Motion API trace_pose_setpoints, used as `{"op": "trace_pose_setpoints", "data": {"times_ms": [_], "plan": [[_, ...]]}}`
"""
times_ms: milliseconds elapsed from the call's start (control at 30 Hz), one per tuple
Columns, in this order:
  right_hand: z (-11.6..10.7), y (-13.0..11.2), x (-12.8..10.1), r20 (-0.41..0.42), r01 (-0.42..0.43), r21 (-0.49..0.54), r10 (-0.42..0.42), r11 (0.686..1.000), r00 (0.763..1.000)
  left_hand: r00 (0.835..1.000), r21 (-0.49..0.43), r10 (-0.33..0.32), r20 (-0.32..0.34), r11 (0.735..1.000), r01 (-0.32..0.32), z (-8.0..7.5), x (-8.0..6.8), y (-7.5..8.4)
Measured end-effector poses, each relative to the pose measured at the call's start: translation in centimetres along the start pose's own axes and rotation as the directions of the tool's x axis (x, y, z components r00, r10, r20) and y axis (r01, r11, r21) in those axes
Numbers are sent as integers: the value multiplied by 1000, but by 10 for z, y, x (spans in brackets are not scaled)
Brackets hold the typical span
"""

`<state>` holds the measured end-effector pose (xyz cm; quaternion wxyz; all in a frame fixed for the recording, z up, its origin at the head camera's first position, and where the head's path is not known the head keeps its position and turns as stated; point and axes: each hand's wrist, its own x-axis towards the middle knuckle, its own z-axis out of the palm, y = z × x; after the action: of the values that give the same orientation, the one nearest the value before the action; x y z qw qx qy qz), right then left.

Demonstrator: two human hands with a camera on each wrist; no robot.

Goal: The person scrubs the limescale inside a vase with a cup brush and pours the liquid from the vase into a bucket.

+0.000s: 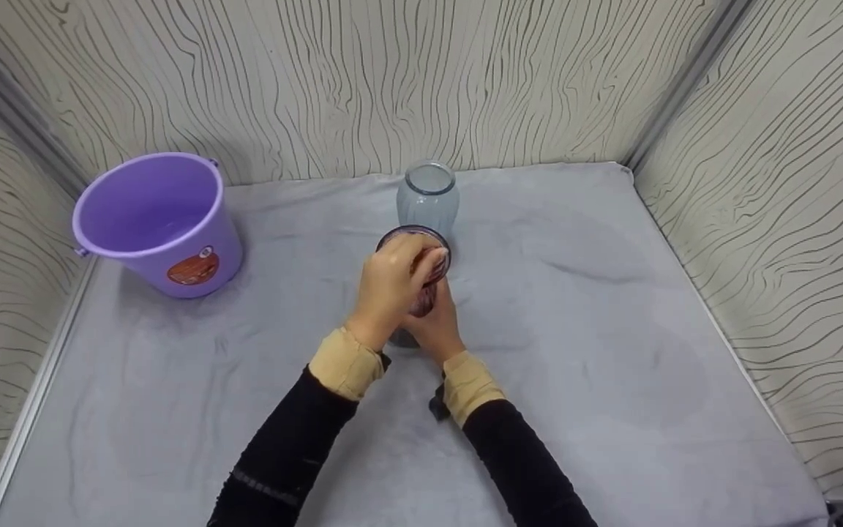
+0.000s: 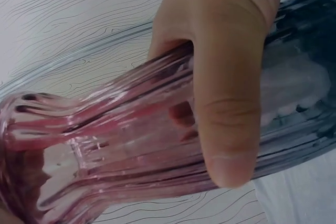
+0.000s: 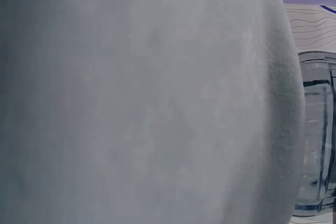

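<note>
A ribbed glass vase [image 2: 142,135], pink at its flared mouth and dark blue-grey at its base, is tilted in front of the person. The right hand [image 1: 437,326] grips its body, with the thumb across the near side in the left wrist view and fingers partly showing through the glass. At the vase's mouth is the left hand [image 1: 392,282], its fingers bent over the rim. Finger-coloured shapes show through the neck. I cannot tell whether the left fingers hold anything.
A pale blue glass jar [image 1: 427,201] stands upright just beyond the hands. To the far left is a purple bucket [image 1: 209,249] with an orange-brown label. Grey cloth [image 1: 575,366] covers the table, and wood-patterned walls [image 1: 392,80] enclose it at the back and sides.
</note>
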<state>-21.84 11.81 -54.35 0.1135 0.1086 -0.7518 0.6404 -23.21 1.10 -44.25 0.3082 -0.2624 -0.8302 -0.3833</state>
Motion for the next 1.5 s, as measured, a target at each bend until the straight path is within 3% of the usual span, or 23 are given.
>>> {"op": "trace_pose_setpoints", "data": {"times_ms": [167,333,467,600,867,1500], "plan": [[0,0,0,-4,-11,9,11,1000,1000,997,-103,-62,-42,993,57,1,1,3],[1,-3,0,-5,-41,15,41,999,999,987,-185,-153,-42,972,143,-1,3,5],[1,-5,0,-2,-52,-2,52,999,999,981,-223,-186,-47,960,171,-4,3,5],[0,-3,1,-4,-43,-8,43,999,999,982,-230,-179,-65,960,160,-6,4,3],[5,33,4,-4,-45,-7,45,999,999,982,-222,-123,-141,971,90,-16,12,2],[4,36,4,-35,-78,-32,77,996,996,952,-251,-123,-279,967,51,-39,34,1]]}}
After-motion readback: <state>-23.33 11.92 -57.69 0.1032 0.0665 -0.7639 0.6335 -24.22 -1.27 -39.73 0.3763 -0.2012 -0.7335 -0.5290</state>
